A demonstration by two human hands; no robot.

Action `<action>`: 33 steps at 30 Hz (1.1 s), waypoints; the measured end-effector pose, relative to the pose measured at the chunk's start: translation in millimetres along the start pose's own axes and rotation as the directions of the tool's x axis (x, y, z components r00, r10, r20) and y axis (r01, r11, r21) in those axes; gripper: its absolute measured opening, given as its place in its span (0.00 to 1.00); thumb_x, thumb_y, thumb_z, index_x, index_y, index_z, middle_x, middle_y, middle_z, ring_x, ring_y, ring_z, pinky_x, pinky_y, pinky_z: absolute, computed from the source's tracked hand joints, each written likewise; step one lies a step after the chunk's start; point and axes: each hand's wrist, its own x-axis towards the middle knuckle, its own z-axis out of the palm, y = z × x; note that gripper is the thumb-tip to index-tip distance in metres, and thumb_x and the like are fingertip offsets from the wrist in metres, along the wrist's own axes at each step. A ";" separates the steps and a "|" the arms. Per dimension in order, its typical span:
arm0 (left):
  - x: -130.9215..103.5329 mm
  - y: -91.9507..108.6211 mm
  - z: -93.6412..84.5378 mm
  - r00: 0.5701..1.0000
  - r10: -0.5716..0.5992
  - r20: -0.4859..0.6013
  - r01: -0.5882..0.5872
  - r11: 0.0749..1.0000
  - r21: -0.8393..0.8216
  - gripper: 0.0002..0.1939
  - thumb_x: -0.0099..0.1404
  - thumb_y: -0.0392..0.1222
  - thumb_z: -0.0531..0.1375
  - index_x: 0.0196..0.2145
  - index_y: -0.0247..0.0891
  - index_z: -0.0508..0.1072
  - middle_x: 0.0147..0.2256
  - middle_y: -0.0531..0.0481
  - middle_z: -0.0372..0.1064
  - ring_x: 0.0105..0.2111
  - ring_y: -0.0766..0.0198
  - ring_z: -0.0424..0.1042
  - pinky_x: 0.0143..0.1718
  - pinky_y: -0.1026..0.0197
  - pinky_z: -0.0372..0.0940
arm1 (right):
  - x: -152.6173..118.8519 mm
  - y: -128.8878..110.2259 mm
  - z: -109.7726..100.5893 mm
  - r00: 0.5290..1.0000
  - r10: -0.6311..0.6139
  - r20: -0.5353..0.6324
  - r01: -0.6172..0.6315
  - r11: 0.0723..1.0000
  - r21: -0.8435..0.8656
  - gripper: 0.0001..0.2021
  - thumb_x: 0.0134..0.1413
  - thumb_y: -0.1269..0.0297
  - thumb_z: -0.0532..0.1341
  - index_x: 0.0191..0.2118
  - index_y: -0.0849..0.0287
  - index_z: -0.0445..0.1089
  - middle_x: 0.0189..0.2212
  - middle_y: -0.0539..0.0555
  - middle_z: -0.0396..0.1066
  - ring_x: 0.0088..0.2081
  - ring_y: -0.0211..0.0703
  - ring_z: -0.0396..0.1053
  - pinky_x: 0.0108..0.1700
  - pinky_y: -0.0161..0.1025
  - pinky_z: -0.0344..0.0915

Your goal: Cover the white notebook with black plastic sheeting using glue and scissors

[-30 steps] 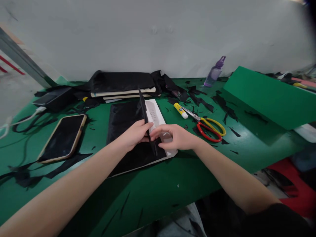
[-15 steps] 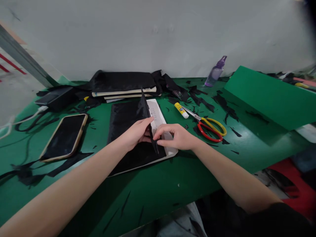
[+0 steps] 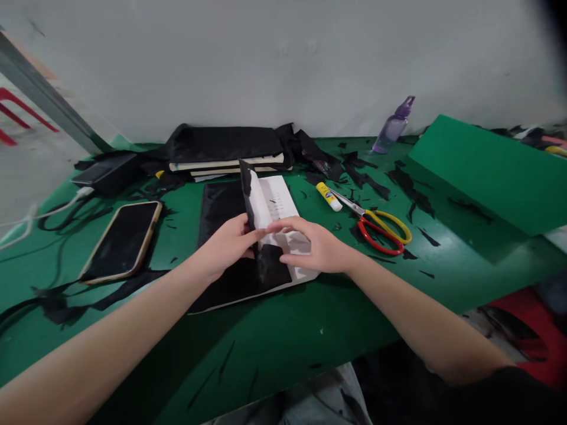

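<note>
A thin booklet with a black fabric-like cover (image 3: 225, 277) lies at the middle of the table, its white printed page (image 3: 283, 198) showing on the right. From it a black flap with a white inner side (image 3: 260, 203) stands up nearly on edge. My left hand (image 3: 230, 245) grips this flap, thumb on the white side and fingers behind it. Facing it, my right hand (image 3: 316, 245) has thumb and forefinger apart. Its forefinger tip meets the white side beside my left thumb, and the thumb is over the black lower part.
Right of the booklet are a yellow glue stick (image 3: 328, 196) and scissors (image 3: 381, 230) with red and yellow handles. A phone (image 3: 121, 242) lies left. Behind are a black-covered stack of books (image 3: 225, 144), a purple bottle (image 3: 392, 130) and black scraps. A green board (image 3: 491, 177) leans at right.
The standing flap has tipped left, so its white inner side now shows. My left hand has moved slightly left with it, and my right forefinger has reached up toward my left thumb.
</note>
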 end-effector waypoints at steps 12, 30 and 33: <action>-15.7 -11.2 -8.9 0.997 -0.069 -0.021 0.063 0.975 -0.212 0.11 0.59 0.44 0.61 0.39 0.38 0.69 0.33 0.52 0.70 0.30 0.68 0.69 0.29 0.67 0.66 | -0.3 3.5 15.0 0.994 -0.090 0.063 0.103 0.964 -0.246 0.25 0.52 0.55 0.60 0.56 0.55 0.60 0.53 0.58 0.60 0.55 0.47 0.56 0.57 0.48 0.55; -54.2 -11.6 1.4 0.990 -0.080 0.115 0.069 0.993 0.100 0.10 0.55 0.46 0.62 0.33 0.38 0.72 0.24 0.50 0.73 0.25 0.61 0.72 0.29 0.60 0.68 | -0.4 -2.2 20.2 0.996 -0.085 -0.008 0.079 0.951 -0.298 0.24 0.53 0.54 0.59 0.54 0.57 0.59 0.53 0.59 0.60 0.56 0.47 0.56 0.58 0.46 0.56; -53.3 -18.8 -1.5 0.994 -0.044 0.104 0.033 0.994 0.100 0.10 0.57 0.46 0.61 0.34 0.38 0.71 0.25 0.50 0.73 0.26 0.60 0.73 0.29 0.60 0.68 | 1.6 -3.1 8.2 0.988 -0.062 -0.140 0.010 0.937 -0.348 0.21 0.57 0.56 0.55 0.54 0.58 0.59 0.51 0.59 0.63 0.54 0.47 0.59 0.56 0.46 0.57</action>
